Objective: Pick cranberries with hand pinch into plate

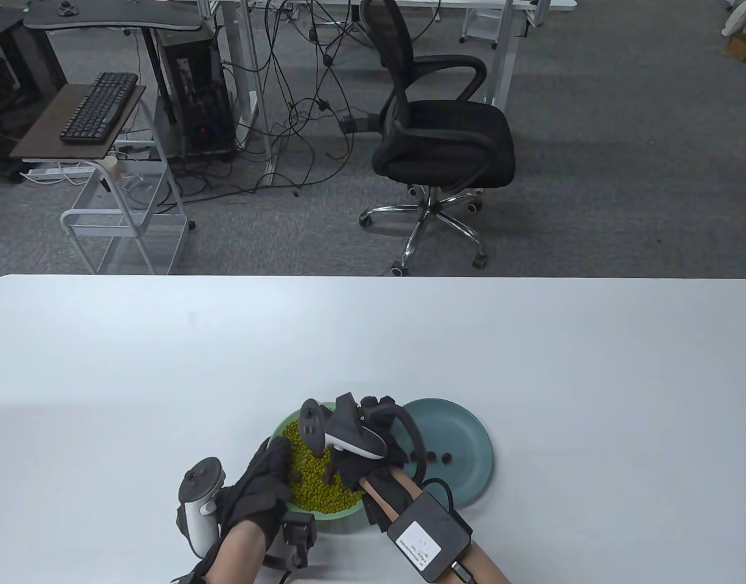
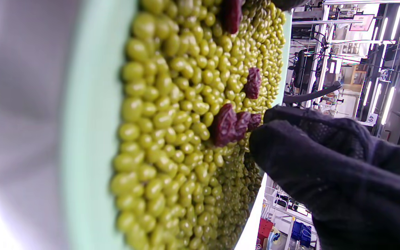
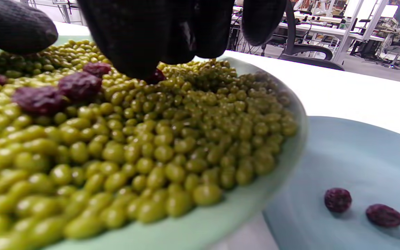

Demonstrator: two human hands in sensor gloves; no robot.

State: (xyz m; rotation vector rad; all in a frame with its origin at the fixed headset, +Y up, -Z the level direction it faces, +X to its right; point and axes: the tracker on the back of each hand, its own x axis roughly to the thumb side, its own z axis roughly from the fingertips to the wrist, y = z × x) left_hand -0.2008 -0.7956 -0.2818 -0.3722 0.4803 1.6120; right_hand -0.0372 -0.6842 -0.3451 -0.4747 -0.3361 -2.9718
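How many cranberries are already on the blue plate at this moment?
3 visible. On the blue plate, in a row near its left side: one cranberry by the right hand's tracker strap, one mid-row, one rightmost. Others may be hidden.

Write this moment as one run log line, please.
right hand: fingertips down on cranberry in green bowl | left hand: on bowl rim | blue plate: some cranberries already in

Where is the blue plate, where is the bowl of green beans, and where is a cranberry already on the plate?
blue plate [image 1: 470,433], table view, bare inner surface.
bowl of green beans [image 3: 200,229], right wrist view, pale green rim.
cranberry [image 3: 338,199], right wrist view, middle of the berry on the plate.
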